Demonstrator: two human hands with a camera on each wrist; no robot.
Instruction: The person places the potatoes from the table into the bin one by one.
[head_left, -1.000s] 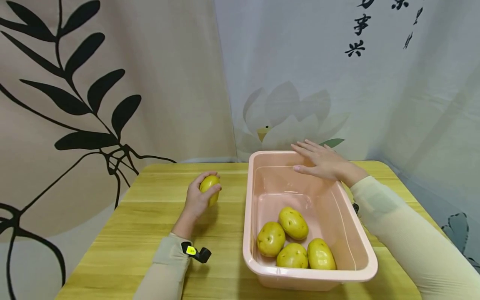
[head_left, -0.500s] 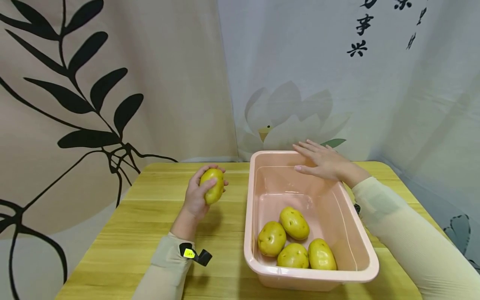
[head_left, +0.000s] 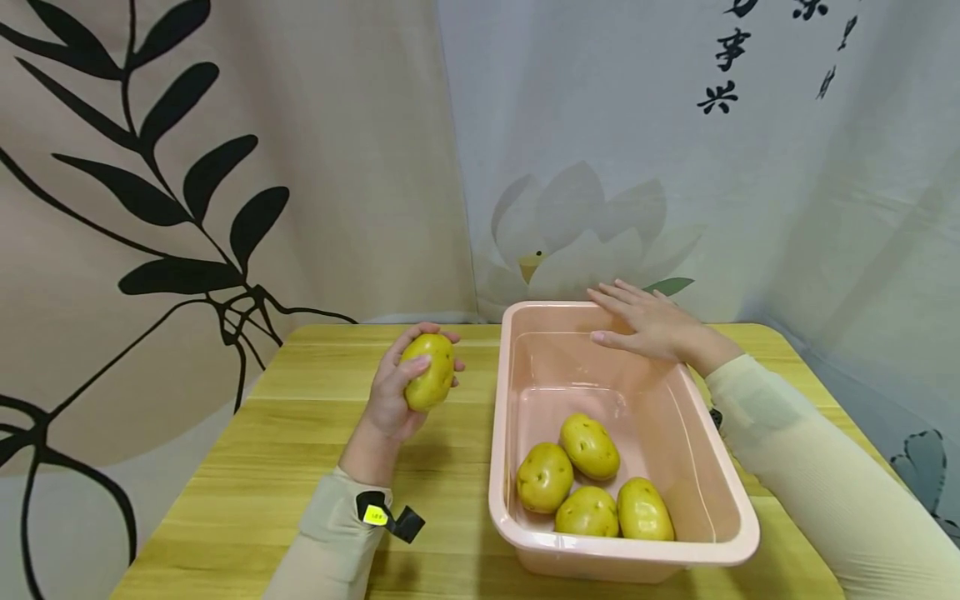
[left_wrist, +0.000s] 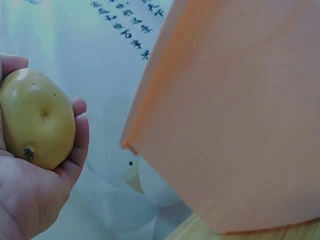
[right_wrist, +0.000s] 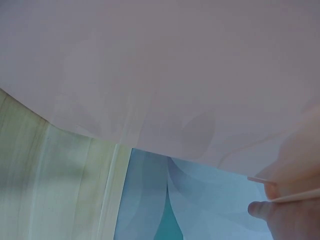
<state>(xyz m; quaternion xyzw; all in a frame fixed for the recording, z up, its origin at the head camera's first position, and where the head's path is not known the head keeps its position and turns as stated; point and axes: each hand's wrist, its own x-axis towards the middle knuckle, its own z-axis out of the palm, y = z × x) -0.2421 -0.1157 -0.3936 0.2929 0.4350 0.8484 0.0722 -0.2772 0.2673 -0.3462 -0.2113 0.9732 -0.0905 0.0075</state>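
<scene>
My left hand (head_left: pixel 384 400) grips a yellow potato (head_left: pixel 435 385), held over the table to the left of a pink plastic basin (head_left: pixel 497 425). The thumb lies across the potato's near side, with fingertips showing round its far side. In the left wrist view, the potato (left_wrist: pixel 42 122) shows small pits and a dark spot, cradled against the palm. My right hand (head_left: pixel 651 325) rests on the basin's far right rim with its fingers straight. Only part of that hand (right_wrist: pixel 299 217) shows at the rim in the right wrist view. Several potatoes (head_left: pixel 590 447) lie in the basin's near half.
The basin stands on a wooden table (head_left: pixel 300 433), right of its middle. Behind the table's far edge hangs a curtain (head_left: pixel 360 167) printed with dark leaves, a pale flower and writing. A black wrist strap with a camera (head_left: pixel 390 515) sits on the left sleeve.
My left hand has turned the potato so that more of it faces the head camera, and has shifted slightly right. The right hand stays on the rim; the potatoes in the basin have not moved.
</scene>
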